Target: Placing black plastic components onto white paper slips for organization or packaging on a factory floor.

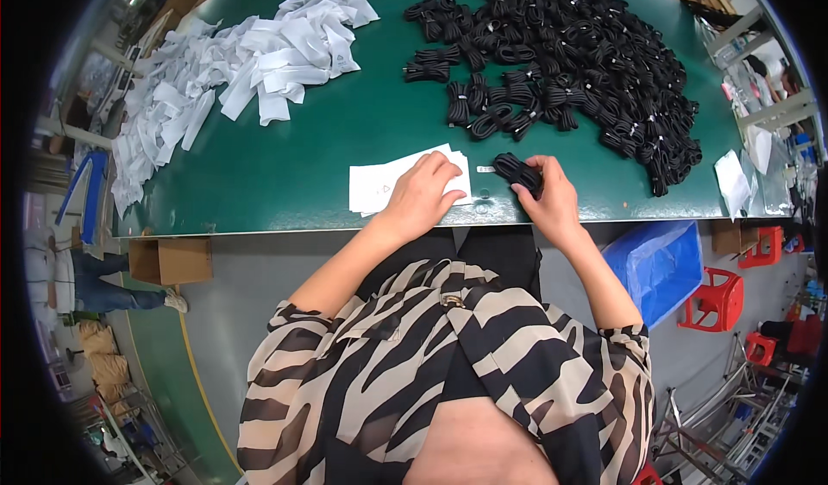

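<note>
My right hand [550,193] grips a small coiled bundle of black cable [516,171] between thumb and fingers, just above the table's near edge. A small pale tag [486,169] lies at the left end of that bundle. To its left, my left hand [423,193] rests on a stack of flat white sleeves [369,183], with the thumb apart from the fingers. The stack is slightly fanned, and part of it is hidden under this hand.
On the green table [345,131], a large heap of black cable bundles [595,62] spreads at the far right. A pile of filled white sleeves [250,62] lies at the far left. Below the table are a blue-lined bin [660,265], red stools [718,299] and a cardboard box [183,261].
</note>
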`<state>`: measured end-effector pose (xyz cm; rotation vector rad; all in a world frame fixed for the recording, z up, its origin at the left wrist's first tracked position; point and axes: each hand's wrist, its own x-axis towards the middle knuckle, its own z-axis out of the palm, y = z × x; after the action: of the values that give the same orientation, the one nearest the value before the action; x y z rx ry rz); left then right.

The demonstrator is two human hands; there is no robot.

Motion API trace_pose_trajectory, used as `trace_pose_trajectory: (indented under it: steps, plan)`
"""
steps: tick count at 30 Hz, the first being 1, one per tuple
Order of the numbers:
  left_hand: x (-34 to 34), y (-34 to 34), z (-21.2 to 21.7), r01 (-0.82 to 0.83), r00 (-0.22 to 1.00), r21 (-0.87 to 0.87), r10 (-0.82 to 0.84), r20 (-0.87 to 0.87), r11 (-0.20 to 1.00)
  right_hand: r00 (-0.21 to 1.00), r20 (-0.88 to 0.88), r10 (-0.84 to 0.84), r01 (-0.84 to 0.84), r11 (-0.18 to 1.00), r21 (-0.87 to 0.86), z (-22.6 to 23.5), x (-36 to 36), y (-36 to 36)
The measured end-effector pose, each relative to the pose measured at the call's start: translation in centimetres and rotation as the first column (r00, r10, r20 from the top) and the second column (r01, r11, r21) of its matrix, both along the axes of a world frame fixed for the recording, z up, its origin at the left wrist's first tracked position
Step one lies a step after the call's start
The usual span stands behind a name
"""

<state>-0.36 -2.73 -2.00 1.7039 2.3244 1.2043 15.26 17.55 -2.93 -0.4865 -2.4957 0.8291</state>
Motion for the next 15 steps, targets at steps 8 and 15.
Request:
trace_pose_trajectory:
  steps: [8,15]
  plan:
    - [0.3,1.0,-1.1,-0.108,0.98,-0.012,0.109,0.169,0.994,0.962,-0.273,0.014,0.003,0.998,0.064,0.0,-0.2,-3.6]
    - [-0.3,0.3,-1.2,-0.117,0.892,0.047,0.085,0.444,0.992,0.945,-0.243,0.221,-0.12,0.92,0.373,0.6,-0.4,-4.2]
